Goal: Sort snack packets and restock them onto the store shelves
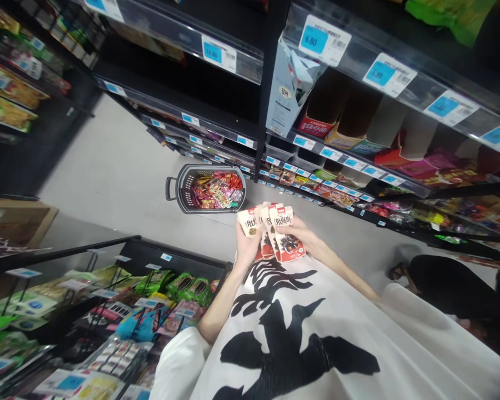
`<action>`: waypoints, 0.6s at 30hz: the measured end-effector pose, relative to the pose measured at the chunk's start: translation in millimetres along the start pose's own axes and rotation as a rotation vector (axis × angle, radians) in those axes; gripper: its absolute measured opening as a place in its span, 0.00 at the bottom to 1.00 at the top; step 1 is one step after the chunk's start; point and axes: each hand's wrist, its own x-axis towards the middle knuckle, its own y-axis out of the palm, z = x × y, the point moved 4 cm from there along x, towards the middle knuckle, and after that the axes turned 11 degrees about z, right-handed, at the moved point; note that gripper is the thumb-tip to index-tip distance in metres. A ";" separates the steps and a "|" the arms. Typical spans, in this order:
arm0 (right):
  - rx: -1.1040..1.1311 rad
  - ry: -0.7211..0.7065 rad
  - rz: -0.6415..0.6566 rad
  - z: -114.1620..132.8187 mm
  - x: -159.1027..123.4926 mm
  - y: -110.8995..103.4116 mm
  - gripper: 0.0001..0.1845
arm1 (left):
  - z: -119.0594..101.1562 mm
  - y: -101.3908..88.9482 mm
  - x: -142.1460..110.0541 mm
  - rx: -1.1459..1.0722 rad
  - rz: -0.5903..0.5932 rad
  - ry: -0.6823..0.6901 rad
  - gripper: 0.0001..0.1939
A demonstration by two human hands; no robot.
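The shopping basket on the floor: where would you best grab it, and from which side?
By the looped handle at the left end of the shopping basket, coming from the open aisle side. It juts clear of the rim, while packets fill the inside.

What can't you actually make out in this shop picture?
- Snack packets, head view: how many there are; they overlap, and the left hand and right hand cover parts.
- Packet lettering: too small and blurred.
- Basket contents: a jumbled pile, brands too small.
- Price tags: only some numbers readable.
- Dark shape by the shelves: partly cut off, unclear.
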 end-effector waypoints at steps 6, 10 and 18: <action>-0.012 0.060 0.005 -2.1 -2.2 -8.6 0.29 | 14.8 7.7 8.5 -0.083 0.009 -0.024 0.36; 0.004 0.066 -0.038 -2.4 -8.3 -17.4 0.29 | 19.0 13.1 5.9 -0.090 -0.027 -0.032 0.34; -0.474 -0.127 -0.194 4.7 -24.2 -12.2 0.27 | 8.7 35.5 -6.0 0.126 -0.034 0.039 0.21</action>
